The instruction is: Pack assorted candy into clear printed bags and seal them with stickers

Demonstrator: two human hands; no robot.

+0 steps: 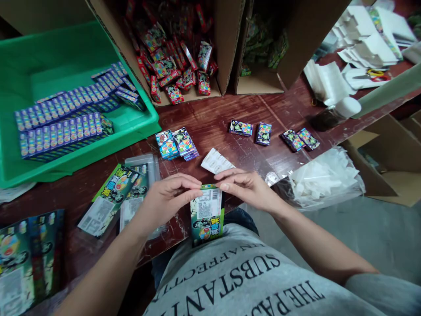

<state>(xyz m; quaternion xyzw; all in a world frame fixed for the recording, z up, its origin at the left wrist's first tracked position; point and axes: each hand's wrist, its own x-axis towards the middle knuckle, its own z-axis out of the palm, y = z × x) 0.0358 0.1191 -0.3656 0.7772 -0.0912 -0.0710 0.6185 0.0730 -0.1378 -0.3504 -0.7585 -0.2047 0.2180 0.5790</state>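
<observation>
A green and black printed box (207, 219) with a white label hangs upright at the table's front edge, against the grey shirt. My left hand (166, 199) pinches its top left corner between thumb and fingers. At the top right corner, my right hand (246, 188) grips the same edge. Just beyond the fingers lies a white sheet of stickers (217, 161). Two short stacks of small candy boxes, one blue (167, 144) and one purple (186, 142), sit behind it. Left of my left hand are flat printed boxes (108, 197) on clear plastic.
A green tray (144, 127) holds rows of purple boxes. Cardboard cartons (226, 57) of red and green boxes stand at the back. Small dark boxes (263, 133) lie mid-table. Rightward are a plastic bag (325, 175), a white-capped jar (342, 112) and scissors (373, 75).
</observation>
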